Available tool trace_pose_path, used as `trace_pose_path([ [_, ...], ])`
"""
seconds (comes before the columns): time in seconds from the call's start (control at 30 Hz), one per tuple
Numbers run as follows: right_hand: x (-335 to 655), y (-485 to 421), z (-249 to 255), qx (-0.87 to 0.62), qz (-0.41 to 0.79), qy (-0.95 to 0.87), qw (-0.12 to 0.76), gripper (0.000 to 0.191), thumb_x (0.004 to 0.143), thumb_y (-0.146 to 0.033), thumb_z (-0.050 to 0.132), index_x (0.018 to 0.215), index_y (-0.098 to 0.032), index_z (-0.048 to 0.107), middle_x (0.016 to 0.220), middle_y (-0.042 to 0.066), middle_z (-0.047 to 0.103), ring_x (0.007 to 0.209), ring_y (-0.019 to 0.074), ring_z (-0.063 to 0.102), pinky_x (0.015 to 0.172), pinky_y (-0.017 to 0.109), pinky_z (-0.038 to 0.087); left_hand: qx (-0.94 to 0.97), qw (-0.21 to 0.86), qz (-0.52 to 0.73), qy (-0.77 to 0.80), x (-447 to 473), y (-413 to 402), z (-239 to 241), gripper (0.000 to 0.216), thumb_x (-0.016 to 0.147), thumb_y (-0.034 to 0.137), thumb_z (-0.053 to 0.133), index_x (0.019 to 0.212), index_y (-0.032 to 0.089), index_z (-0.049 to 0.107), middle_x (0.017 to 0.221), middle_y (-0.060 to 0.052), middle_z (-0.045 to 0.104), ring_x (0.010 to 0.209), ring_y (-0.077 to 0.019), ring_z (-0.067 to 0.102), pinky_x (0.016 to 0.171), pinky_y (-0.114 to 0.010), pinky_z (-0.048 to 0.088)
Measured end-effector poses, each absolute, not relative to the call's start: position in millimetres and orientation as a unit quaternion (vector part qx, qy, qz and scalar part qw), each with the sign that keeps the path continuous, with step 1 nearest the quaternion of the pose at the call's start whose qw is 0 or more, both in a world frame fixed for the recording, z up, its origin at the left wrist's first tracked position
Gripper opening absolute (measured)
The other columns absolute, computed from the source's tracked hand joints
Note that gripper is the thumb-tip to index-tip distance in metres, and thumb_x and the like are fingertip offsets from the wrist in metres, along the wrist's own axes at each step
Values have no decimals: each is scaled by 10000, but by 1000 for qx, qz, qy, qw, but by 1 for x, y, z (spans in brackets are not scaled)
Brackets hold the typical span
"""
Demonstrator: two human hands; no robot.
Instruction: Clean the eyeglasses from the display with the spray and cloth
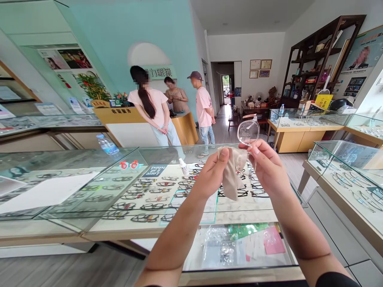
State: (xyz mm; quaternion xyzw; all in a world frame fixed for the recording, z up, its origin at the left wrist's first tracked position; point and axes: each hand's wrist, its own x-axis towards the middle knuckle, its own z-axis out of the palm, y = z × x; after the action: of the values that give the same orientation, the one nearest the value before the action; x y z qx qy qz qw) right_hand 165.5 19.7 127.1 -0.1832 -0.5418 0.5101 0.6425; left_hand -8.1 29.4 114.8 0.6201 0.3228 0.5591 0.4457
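A pair of clear-framed glasses (248,132) is held up above a glass display counter (167,207). My right hand (268,169) pinches the frame from below, fingers closed on it. My left hand (212,171) is closed on a beige cleaning cloth (231,175), which hangs down and presses against the lower part of the glasses. Both hands are close together, almost touching.
The counter holds several rows of spectacle frames, a small spray bottle (183,166) and a water bottle (107,144). Three people (155,107) stand at a reception desk (131,121) behind. More glass cases (344,167) line the right side; a dark shelf unit (317,59) stands beyond.
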Motion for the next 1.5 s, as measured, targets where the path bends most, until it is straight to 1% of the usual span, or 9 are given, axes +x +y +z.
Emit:
trace_pose_path([
  [0.23, 173, 22, 128, -189, 502, -625, 567, 293, 910, -541, 856, 848, -275, 750, 1115, 25, 688, 1046, 200, 599, 907, 338, 491, 525, 437, 636, 358, -20, 37, 111, 662, 871, 850, 713, 759, 200, 667, 646, 7, 612, 581, -132, 556, 557, -279, 439],
  [0.3, 172, 24, 128, -179, 501, -644, 549, 295, 930, -530, 836, 836, -269, 736, 1063, 26, 661, 1033, 201, 586, 893, 341, 484, 524, 435, 641, 354, -22, 35, 113, 648, 879, 836, 718, 771, 198, 674, 651, 3, 625, 599, -141, 579, 577, -281, 461],
  [0.5, 169, 27, 123, -179, 539, -677, 468, 328, 943, -551, 815, 856, -258, 697, 840, -8, 545, 784, 172, 445, 700, 309, 375, 538, 411, 651, 342, -23, 33, 119, 635, 846, 826, 764, 786, 197, 698, 658, 9, 643, 643, -148, 630, 620, -266, 502],
  [0.6, 167, 26, 122, -180, 564, -657, 467, 368, 906, -566, 857, 858, -241, 693, 814, -16, 537, 791, 165, 455, 719, 302, 370, 559, 398, 647, 333, -24, 33, 123, 657, 797, 827, 808, 737, 183, 697, 681, 0, 673, 665, -143, 643, 630, -251, 503],
  [0.7, 165, 25, 123, -179, 576, -639, 477, 394, 883, -582, 876, 854, -232, 698, 847, -7, 593, 818, 165, 506, 772, 308, 408, 567, 416, 635, 320, -25, 32, 126, 632, 783, 793, 847, 751, 172, 737, 699, -13, 715, 675, -147, 673, 639, -242, 524],
  [0.83, 166, 25, 124, -173, 588, -621, 489, 388, 871, -569, 891, 845, -226, 711, 892, 10, 682, 852, 174, 576, 860, 331, 465, 593, 465, 585, 299, -31, 30, 129, 530, 798, 689, 901, 899, 175, 825, 778, -45, 793, 729, -184, 748, 684, -261, 591],
  [1.0, 166, 24, 126, -167, 600, -606, 494, 373, 862, -542, 911, 824, -223, 721, 860, -3, 688, 832, 162, 588, 885, 325, 476, 610, 490, 557, 278, -33, 27, 134, 503, 752, 572, 973, 1046, 179, 864, 923, -82, 850, 797, -222, 795, 724, -301, 656],
  [1.2, 164, 24, 125, -154, 604, -606, 495, 390, 858, -554, 914, 810, -221, 718, 868, -1, 671, 849, 160, 576, 846, 309, 460, 597, 508, 560, 267, -29, 24, 136, 469, 705, 488, 1016, 1016, 174, 859, 832, -58, 818, 693, -172, 733, 647, -273, 654],
  [1.5, 161, 27, 121, -169, 600, -595, 507, 392, 838, -563, 922, 820, -226, 722, 842, -11, 684, 819, 156, 586, 838, 310, 459, 569, 484, 600, 287, -25, 27, 132, 442, 633, 440, 1062, 938, 193, 858, 789, -22, 811, 671, -143, 720, 615, -224, 626],
])
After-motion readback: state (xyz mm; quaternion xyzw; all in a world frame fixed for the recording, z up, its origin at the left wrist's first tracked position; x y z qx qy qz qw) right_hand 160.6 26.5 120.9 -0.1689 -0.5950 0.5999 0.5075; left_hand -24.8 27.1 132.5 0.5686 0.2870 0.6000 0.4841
